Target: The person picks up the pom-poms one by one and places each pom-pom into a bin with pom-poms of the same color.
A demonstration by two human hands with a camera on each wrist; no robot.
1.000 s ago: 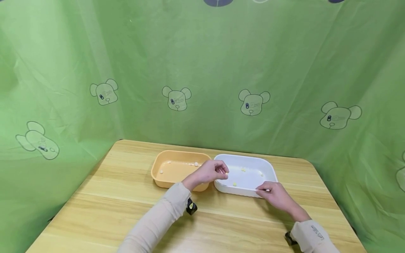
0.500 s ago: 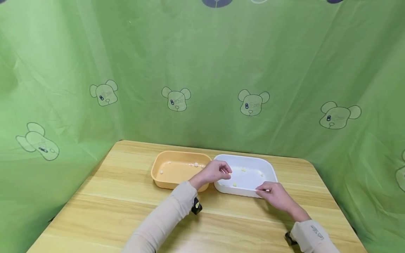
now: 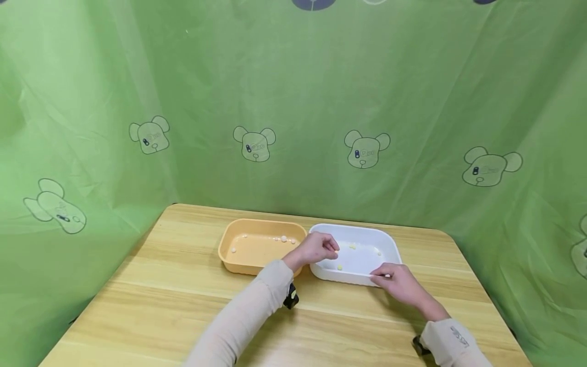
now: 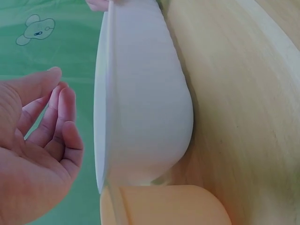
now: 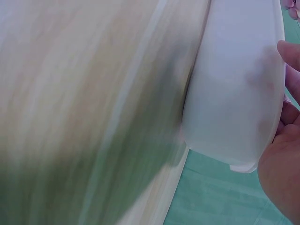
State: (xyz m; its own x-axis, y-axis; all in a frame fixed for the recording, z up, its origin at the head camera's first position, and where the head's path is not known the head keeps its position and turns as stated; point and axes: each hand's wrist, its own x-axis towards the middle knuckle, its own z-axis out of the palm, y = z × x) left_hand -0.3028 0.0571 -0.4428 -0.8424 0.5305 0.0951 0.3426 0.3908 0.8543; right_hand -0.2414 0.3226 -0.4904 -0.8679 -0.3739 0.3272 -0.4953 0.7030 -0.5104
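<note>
My left hand [image 3: 317, 247] is over the left part of a white plastic bin [image 3: 341, 277], thumb and fingertips pinching a small yellowish bead [image 3: 337, 251]. That bead is hidden in the left wrist view, where the thumb [image 4: 44, 82] meets the fingers above the rim. My right hand [image 3: 402, 285] grips the bin's near right rim, thumb outside the wall and fingers inside, as the right wrist view shows. Small yellow pieces lie on the bin floor, among them a yellow bead [image 3: 340, 267] near the front.
An orange plastic bin [image 3: 243, 268] stands just left of the white one, with several pale beads, including a larger white bead [image 3: 284, 238]. Both are near the back of a wooden table [image 3: 151, 300]. A green curtain [image 3: 302, 183] hangs behind and at both sides.
My left hand has moved slightly right, further over the white bin, still pinching the bead. The right hand keeps its hold on the rim.
</note>
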